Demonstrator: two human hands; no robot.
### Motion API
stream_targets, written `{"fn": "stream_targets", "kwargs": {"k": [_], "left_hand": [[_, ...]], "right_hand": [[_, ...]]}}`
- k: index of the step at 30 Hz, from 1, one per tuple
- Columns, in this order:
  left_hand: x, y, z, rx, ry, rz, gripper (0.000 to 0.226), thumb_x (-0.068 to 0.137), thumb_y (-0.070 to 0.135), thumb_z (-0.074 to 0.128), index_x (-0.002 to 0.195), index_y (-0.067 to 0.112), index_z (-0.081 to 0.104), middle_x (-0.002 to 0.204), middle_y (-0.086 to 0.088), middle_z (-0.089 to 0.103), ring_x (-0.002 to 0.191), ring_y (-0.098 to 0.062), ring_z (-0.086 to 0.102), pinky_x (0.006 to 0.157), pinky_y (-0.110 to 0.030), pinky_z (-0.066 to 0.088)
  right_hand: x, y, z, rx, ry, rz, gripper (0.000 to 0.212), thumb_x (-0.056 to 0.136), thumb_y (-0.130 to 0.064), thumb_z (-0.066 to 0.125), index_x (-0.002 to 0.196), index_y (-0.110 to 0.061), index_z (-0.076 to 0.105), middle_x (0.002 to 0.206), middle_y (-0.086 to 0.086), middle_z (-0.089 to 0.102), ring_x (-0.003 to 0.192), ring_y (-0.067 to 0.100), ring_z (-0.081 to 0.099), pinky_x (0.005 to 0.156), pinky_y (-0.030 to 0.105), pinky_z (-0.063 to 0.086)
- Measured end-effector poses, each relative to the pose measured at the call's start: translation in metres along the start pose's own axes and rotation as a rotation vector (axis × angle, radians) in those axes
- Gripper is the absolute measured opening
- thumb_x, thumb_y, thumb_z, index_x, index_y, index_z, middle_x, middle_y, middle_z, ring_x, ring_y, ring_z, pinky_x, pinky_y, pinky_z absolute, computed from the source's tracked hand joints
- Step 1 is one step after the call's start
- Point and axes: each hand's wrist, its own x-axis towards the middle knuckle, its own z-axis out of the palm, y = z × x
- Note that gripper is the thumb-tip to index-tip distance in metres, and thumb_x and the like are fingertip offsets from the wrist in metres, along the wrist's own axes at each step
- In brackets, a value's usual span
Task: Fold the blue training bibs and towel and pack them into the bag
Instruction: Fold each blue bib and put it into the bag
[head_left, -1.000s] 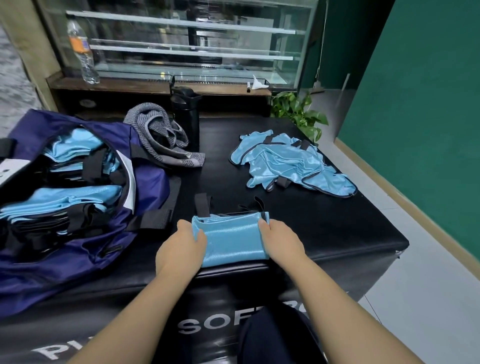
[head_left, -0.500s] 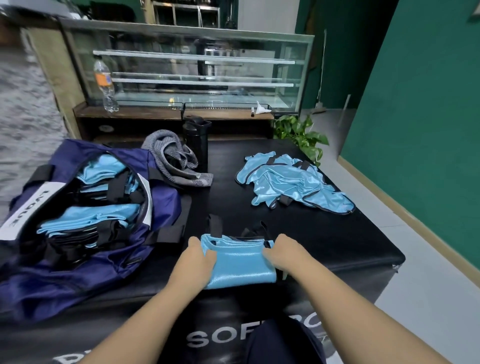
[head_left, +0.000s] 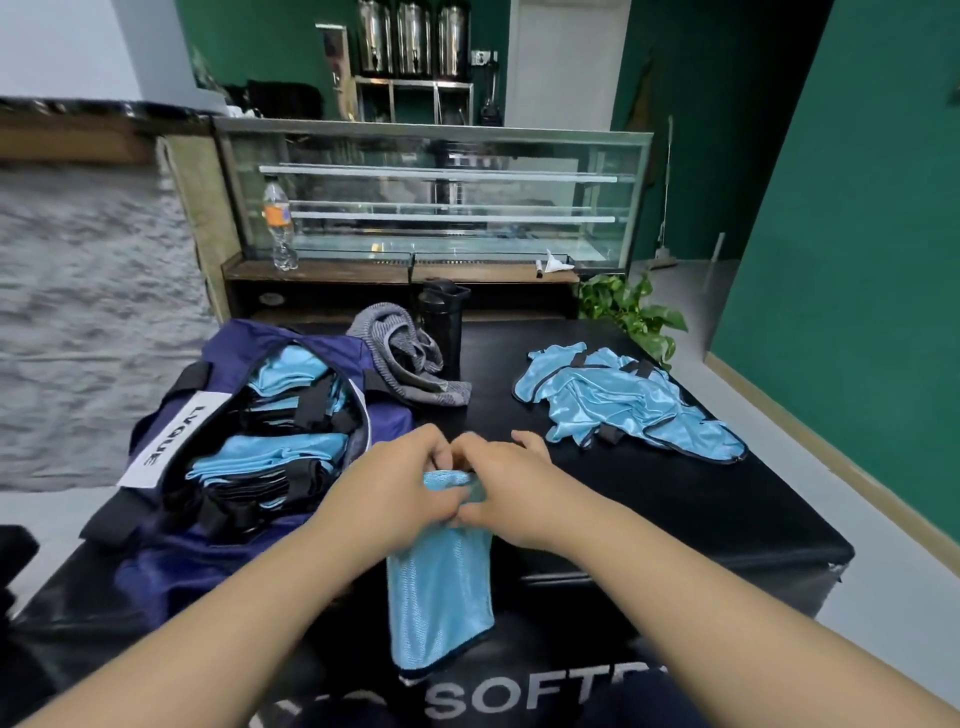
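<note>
A: Fingers?

B: Curled on both hands, pinching the top edge of a folded bib (head_left: 441, 597). Left hand (head_left: 395, 493) and right hand (head_left: 511, 493) touching at the knuckles, just above the near edge of the black table (head_left: 701, 509). Bib hanging down from the pinch, over the table's front.

A: Step in hand?

B: Likely a finished fold, lifted for packing. Next move, as a guess: carry left and lay flat on the stacks inside the bag (head_left: 156, 561), without letting the fold slip open.

A: Bag's place?

B: Left on the table, open, holding folded blue bibs with black straps.

A: Left to do?

B: A loose bib pile (head_left: 634, 410) far right; a grey towel (head_left: 400, 358) behind the bag, unfolded, beside a black bottle (head_left: 441, 327).

A: Any writing?

B: "LVGUE", or similar, on the bag's white label (head_left: 171, 439). "SOFT", cut off, on the table's front. Label on a water bottle (head_left: 278, 228) by the glass case: unreadable.
</note>
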Motion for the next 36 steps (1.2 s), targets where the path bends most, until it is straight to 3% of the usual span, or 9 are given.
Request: {"fn": "stream_targets", "kwargs": {"k": [3,6,9,14,21,25,29,33,36], "left_hand": [[-0.008,-0.016,-0.014,-0.142,0.027,-0.035,0.037,0.067,0.027,0.081,0.082,0.025,0.048,0.067,0.004,0.060,0.056,-0.009,0.051,0.059,-0.031,0.044],[-0.017,-0.037,-0.025,-0.248,0.084,-0.074,0.042,0.069,0.025,0.083,0.091,0.028,0.048,0.074,0.007,0.060,0.056,0.001,0.051,0.058,-0.017,0.041],[-0.027,-0.065,-0.035,-0.334,-0.014,-0.127,0.039,0.071,0.032,0.080,0.102,0.031,0.057,0.092,0.008,0.071,0.080,0.000,0.066,0.079,-0.030,0.054],[-0.035,-0.105,-0.057,-0.175,-0.220,-0.136,0.036,0.074,0.033,0.067,0.109,0.030,0.061,0.102,0.011,0.069,0.095,-0.006,0.065,0.090,-0.030,0.050],[0.005,-0.159,-0.094,-0.378,0.124,-0.467,0.023,0.078,0.015,0.078,0.089,0.011,0.058,0.070,-0.006,0.056,0.057,-0.018,0.051,0.058,-0.029,0.047],[0.036,-0.186,-0.103,-0.277,0.315,-0.586,0.028,0.079,0.021,0.077,0.082,0.005,0.055,0.064,-0.010,0.052,0.059,-0.021,0.045,0.060,-0.031,0.034],[0.069,-0.194,-0.109,-0.064,0.398,-0.622,0.019,0.087,0.014,0.063,0.090,-0.001,0.051,0.065,-0.011,0.046,0.057,-0.026,0.044,0.052,-0.031,0.030],[0.089,-0.196,-0.104,0.082,0.432,-0.661,0.033,0.092,0.007,0.053,0.114,-0.011,0.035,0.100,-0.029,0.056,0.095,-0.044,0.056,0.070,-0.039,0.036],[0.087,-0.198,-0.094,0.240,0.438,-0.620,0.035,0.089,0.000,0.054,0.116,-0.010,0.034,0.110,-0.035,0.054,0.103,-0.048,0.053,0.076,-0.044,0.038]], "right_hand": [[0.008,-0.014,0.001,0.018,-0.033,-0.056,0.019,0.087,-0.034,0.061,0.075,-0.027,0.049,0.081,-0.009,0.051,0.086,0.016,0.049,0.094,0.036,0.033],[0.016,-0.023,0.003,0.193,-0.003,-0.056,0.020,0.086,-0.032,0.066,0.084,-0.012,0.063,0.087,0.002,0.060,0.083,0.018,0.056,0.077,0.036,0.045],[0.027,-0.027,0.006,0.441,0.036,-0.012,0.018,0.086,-0.027,0.068,0.080,-0.011,0.063,0.074,-0.003,0.060,0.066,0.008,0.053,0.064,0.028,0.042],[0.052,-0.031,0.012,0.786,0.147,0.139,0.018,0.088,-0.025,0.065,0.094,-0.009,0.067,0.087,0.007,0.069,0.073,0.008,0.059,0.069,0.023,0.046],[0.091,-0.043,0.052,0.985,0.218,0.481,0.027,0.086,-0.028,0.065,0.100,-0.012,0.049,0.090,0.001,0.056,0.077,0.014,0.053,0.065,0.025,0.040],[0.114,-0.062,0.063,0.946,0.240,0.430,0.019,0.093,-0.022,0.055,0.103,-0.017,0.040,0.078,-0.005,0.044,0.060,0.007,0.039,0.045,0.014,0.029],[0.141,-0.073,0.067,0.921,0.199,0.347,0.007,0.096,-0.019,0.048,0.103,-0.018,0.049,0.069,-0.007,0.045,0.050,0.006,0.038,0.048,0.019,0.030],[0.162,-0.080,0.072,0.976,0.077,0.374,0.033,0.096,-0.009,0.040,0.125,-0.017,0.053,0.077,-0.002,0.051,0.051,0.008,0.042,0.049,0.017,0.038],[0.170,-0.077,0.077,0.879,0.016,0.361,0.044,0.097,-0.007,0.035,0.139,-0.019,0.046,0.114,0.002,0.056,0.057,0.005,0.043,0.043,0.010,0.032]]}}
